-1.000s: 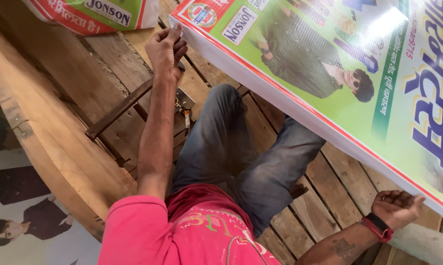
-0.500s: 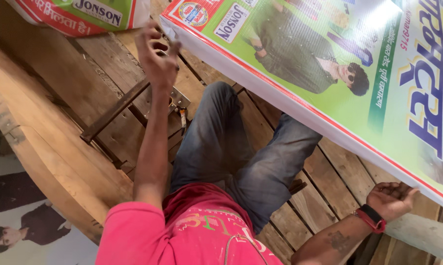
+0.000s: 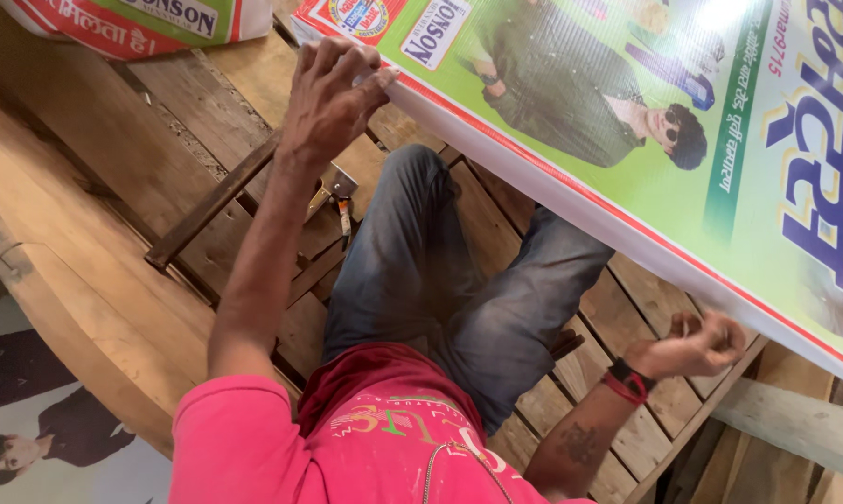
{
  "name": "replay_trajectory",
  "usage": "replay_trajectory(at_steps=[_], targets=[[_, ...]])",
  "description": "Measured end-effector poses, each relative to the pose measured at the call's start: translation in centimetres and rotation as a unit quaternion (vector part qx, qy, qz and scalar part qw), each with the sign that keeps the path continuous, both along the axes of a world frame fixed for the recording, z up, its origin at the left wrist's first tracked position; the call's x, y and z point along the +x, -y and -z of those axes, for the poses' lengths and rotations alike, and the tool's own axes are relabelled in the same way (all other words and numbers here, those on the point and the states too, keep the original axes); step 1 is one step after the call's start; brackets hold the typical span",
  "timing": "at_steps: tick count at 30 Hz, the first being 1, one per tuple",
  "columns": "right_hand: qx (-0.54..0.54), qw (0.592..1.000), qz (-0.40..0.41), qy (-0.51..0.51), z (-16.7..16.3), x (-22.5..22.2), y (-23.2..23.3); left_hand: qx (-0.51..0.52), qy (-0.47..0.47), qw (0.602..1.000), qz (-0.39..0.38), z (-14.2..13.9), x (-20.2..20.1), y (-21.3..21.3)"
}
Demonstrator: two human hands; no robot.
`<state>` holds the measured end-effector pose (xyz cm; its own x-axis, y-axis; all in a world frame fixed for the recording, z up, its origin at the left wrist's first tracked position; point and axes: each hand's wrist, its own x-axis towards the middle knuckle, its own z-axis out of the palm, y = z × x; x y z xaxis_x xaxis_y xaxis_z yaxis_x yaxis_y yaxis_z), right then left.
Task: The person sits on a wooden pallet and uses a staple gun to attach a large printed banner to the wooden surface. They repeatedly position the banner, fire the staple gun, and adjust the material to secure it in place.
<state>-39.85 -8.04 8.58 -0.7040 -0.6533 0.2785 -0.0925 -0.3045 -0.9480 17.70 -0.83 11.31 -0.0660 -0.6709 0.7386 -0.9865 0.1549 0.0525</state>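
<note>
A large printed banner [image 3: 627,121], green with a red and white border, lies tilted across my lap and the planks. My left hand [image 3: 333,103] reaches forward and holds the banner's border near its far corner, fingers curled over the edge. My right hand [image 3: 692,343], with a red and black band on the wrist, is closed on the banner's near edge at the lower right. My legs in grey jeans [image 3: 440,280] stretch out under the banner.
I sit on a wooden plank platform [image 3: 160,93] with a curved outer rim [image 3: 57,280]. A dark wooden strip [image 3: 207,210] and a small metal tool [image 3: 337,187] lie beside my knee. A rolled banner [image 3: 132,23] sits at the far left; a poster [image 3: 29,439] lies below.
My left hand has opened from a fist beside the corner to fingers spread over the banner's edge. My right hand has closed on the near edge and shifted slightly left and up.
</note>
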Motion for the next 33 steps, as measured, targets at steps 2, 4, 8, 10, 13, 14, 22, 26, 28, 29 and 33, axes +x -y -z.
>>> replay_trajectory(at_steps=[2,4,8,10,13,14,22,26,28,29,33], targets=[[-0.093,0.979,-0.072,-0.164,-0.4,2.1,-0.5,0.004,0.003,1.000,0.008,0.1,0.4,0.1],[-0.137,0.941,-0.118,-0.286,-1.3,4.7,-0.6,0.009,0.006,1.000,0.016,0.1,0.8,0.2],[-0.153,0.825,-0.216,-0.499,-4.4,11.5,-1.4,0.017,0.012,0.999,0.030,0.3,1.3,0.7],[-0.175,0.782,-0.269,-0.535,-6.3,15.7,-1.2,0.018,0.036,0.999,0.026,0.5,1.6,0.9],[-0.204,0.722,-0.314,-0.582,-8.6,21.9,-1.2,0.009,0.082,0.997,0.007,0.8,1.6,0.8],[-0.210,0.707,-0.327,-0.590,-9.1,23.8,-1.2,-0.002,0.088,0.996,0.000,1.0,1.4,0.6],[-0.293,0.652,-0.304,-0.630,-9.6,35.1,-1.2,-0.104,0.053,0.993,0.004,0.2,-1.2,-0.9],[-0.308,0.640,-0.281,-0.646,-9.5,36.8,-0.4,-0.122,-0.008,0.992,-0.008,0.0,-2.7,-1.6],[-0.311,0.621,-0.304,-0.651,-9.4,37.4,0.3,-0.129,-0.059,0.989,-0.029,0.4,-3.8,-1.7],[-0.314,0.612,-0.315,-0.654,-9.4,37.8,0.5,-0.131,-0.094,0.986,-0.046,0.8,-4.5,-1.8],[-0.347,0.590,-0.293,-0.668,-8.7,39.1,0.9,-0.233,-0.521,0.817,-0.082,2.9,-6.5,-0.3]])
